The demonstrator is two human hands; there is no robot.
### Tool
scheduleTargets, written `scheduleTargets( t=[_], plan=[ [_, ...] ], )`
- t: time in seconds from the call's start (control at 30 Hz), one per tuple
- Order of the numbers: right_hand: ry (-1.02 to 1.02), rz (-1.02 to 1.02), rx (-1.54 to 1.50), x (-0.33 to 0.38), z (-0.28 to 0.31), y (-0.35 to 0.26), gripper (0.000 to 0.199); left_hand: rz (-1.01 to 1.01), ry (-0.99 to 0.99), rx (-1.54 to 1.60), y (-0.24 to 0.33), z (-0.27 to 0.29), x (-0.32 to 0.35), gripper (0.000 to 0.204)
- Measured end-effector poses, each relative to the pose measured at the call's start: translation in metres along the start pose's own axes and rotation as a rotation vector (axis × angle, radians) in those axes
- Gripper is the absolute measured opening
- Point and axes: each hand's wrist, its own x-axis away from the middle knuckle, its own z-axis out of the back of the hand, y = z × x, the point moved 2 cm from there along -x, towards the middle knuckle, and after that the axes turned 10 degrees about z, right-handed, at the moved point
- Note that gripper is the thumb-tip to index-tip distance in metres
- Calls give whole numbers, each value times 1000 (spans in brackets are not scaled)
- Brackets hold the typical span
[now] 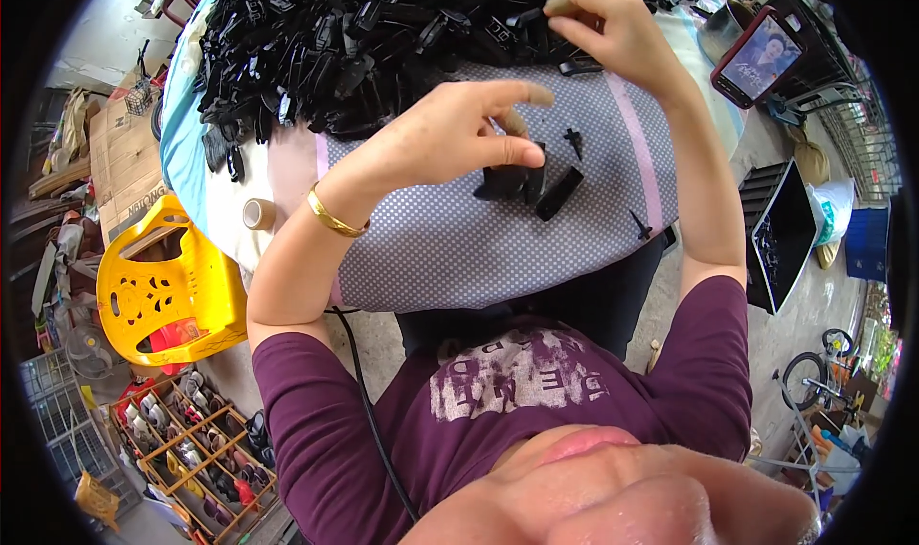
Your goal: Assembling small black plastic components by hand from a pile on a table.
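Observation:
A big heap of small black plastic pieces (316, 43) covers the far side of a cloth-covered round table (431, 248). My left hand (450, 133) hovers over the near cloth, index finger stretched out and thumb apart from it. Just below its thumb lies a small group of black plastic parts (517, 183), partly hidden by the hand. Beside them rests a short black rectangular piece (559, 195). At the heap's right edge is my right hand (617, 36), its thumb and index finger apart with nothing visible between them.
A roll of tape (257, 214) sits at the table's left edge. A phone (759, 59) stands at the far right. Small black spiky bits (573, 142) lie on the cloth. Left of the table is a yellow plastic chair (172, 282); to the right, a black crate (783, 234).

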Motion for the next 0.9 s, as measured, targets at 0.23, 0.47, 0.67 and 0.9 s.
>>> scheduleTargets(
  t=[0.23,0.47,0.67,0.9],
  plan=[
    [-77,267,323,-14,-24,-17,30,-511,784,-938,-11,19,-46,19],
    [103,198,255,-9,-17,-8,25,-375,711,-1064,-16,27,-54,26],
    [192,-224,-65,-15,-7,-27,23,-579,720,-855,-13,28,-44,27],
    [-6,94,279,1,-37,2,26,-403,662,-276,-11,30,-19,20]
  ],
)
